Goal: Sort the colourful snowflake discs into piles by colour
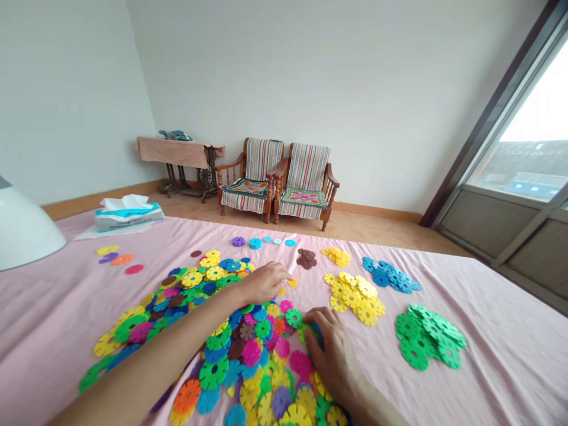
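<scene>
My left hand (266,282) reaches over the far side of a mixed pile of notched, flower-shaped plastic discs (213,374). Its fingers are stretched out, and the fingertips are at a small yellow-orange disc (291,283) on the cloth; whether they press it is unclear. At the pile's right edge, my right hand (331,340) curves its thumb and fingers around a few discs, a blue one and a green one among them, partly hidden by the hand. Right of the pile lie sorted heaps: yellow discs (355,296), green discs (428,337), blue discs (390,276), orange-yellow discs (336,257) and brown discs (306,258).
A pink cloth (479,313) with wrinkles covers the table. Along its far edge lie a purple disc (238,241) and several light blue ones. A tissue box (129,219) and a white rounded object (26,231) stand at left. Two wooden armchairs (306,177) are beyond.
</scene>
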Tool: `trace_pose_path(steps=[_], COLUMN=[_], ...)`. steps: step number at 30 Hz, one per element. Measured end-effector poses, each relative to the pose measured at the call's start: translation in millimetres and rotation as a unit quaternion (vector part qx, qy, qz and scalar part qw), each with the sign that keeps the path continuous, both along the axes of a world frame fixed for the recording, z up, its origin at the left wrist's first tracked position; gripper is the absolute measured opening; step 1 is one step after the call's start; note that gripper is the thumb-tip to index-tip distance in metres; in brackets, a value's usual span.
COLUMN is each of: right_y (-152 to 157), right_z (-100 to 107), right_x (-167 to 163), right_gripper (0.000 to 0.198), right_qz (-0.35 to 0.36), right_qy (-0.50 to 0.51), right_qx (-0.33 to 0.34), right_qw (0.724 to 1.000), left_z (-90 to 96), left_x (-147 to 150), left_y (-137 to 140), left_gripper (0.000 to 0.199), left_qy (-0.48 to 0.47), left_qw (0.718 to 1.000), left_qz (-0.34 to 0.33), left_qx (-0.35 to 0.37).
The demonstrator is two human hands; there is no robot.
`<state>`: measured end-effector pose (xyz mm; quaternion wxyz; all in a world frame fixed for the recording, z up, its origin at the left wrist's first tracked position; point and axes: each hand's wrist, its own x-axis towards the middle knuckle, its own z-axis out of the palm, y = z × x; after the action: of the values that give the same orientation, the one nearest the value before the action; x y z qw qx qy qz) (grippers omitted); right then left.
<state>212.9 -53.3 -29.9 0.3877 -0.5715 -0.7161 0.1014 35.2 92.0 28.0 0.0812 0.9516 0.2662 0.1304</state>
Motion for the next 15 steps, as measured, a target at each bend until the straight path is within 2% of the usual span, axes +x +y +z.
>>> trace_pose_path(steps=[3,5,15], right_y=[0.3,-0.3,-0.9], right_z=[0.7,1.8,6.5], right_x=[-0.2,-0.4,-0.4], right_gripper=[0.016,0.016,0.016], right_qz=[0.002,0.001,-0.002], right_qy=[0.001,0.004,0.005], right_qx=[-0.005,-0.005,-0.008], right_qw=[1.000,1.000,1.000], left_z=[-9.0,-10.7,-3.0], left_x=[17.4,18.6,-31.5], left_y=[-2.5,-7.8,-59.7], left_gripper=[0.023,0.017,0.022], left_qy=[0.007,0.013,0.017], left_qw=[1.000,0.999,0.999], left_qz=[0.004,0.010,0.019], left_qx=[0.028,0.039,0.048])
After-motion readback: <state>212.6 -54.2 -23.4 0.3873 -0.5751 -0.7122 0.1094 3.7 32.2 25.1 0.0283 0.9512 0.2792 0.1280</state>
